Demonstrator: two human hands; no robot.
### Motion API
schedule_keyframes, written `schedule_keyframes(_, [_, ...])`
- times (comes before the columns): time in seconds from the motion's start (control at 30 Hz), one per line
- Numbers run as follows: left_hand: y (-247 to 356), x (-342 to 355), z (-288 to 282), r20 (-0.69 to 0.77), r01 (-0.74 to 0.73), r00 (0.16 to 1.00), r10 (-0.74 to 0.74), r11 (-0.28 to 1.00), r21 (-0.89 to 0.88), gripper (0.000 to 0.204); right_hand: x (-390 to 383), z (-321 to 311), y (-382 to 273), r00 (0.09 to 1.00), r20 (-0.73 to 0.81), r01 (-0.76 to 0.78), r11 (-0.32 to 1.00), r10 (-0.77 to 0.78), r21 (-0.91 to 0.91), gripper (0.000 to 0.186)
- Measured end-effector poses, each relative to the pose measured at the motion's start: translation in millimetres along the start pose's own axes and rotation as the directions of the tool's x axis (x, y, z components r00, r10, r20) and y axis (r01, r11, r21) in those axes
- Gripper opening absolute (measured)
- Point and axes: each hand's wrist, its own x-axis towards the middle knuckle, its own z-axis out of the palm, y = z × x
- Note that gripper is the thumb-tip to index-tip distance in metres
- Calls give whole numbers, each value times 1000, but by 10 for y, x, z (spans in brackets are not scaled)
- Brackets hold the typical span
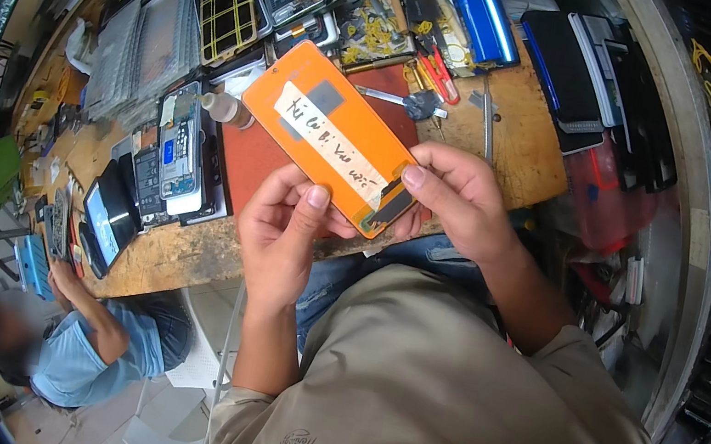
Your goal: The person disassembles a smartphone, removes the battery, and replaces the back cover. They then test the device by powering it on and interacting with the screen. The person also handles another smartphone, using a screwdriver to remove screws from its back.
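Note:
An orange phone screen panel [320, 123], seen from its back, is held up at a tilt over the workbench. A strip of white tape with handwriting [328, 145] runs across it, beside a grey patch. At its lower right end a dark flex cable [393, 202] shows. My left hand [282, 224] grips the lower edge, thumb on the near side and fingers behind. My right hand [460, 197] pinches the right end near the flex cable. Beneath the panel lies a red-brown work mat [258, 165].
Opened phones [183, 153] and a small bottle [229, 110] stand left of the mat. Behind are trays of tangled yellow cables [372, 20], red-handled pliers [439, 75] and tweezers [489, 118]. Stacked dark panels [573, 80] sit right. A person in a blue shirt [97, 358] sits at lower left.

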Motion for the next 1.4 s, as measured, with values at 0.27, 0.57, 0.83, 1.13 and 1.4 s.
schedule_keyframes(0.27, [-53, 23, 60, 65, 22, 998, -26, 998, 59, 44, 48, -14, -1, 993, -92, 58, 989, -71, -134, 23])
schedule_keyframes(0.57, [-53, 90, -101, -166, -242, 956, 243, 970, 25, 40, 77, -50, 15, 990, -112, 83, 995, -89, -57, 24])
schedule_keyframes(0.83, [-24, 101, -108, -73, -166, 981, 181, 969, 180, 32, 84, -36, 21, 994, -91, 57, 998, -60, -37, 24])
schedule_keyframes(1.13, [-212, 72, 114, -53, -157, 986, 155, 987, -28, 49, 44, 56, 57, 981, -166, 66, 978, -100, -197, 23])
schedule_keyframes(1.4, [-208, 48, -184, -316, -307, 909, 271, 949, -71, 40, 103, 89, 83, 955, -224, 136, 957, -195, -255, 25])
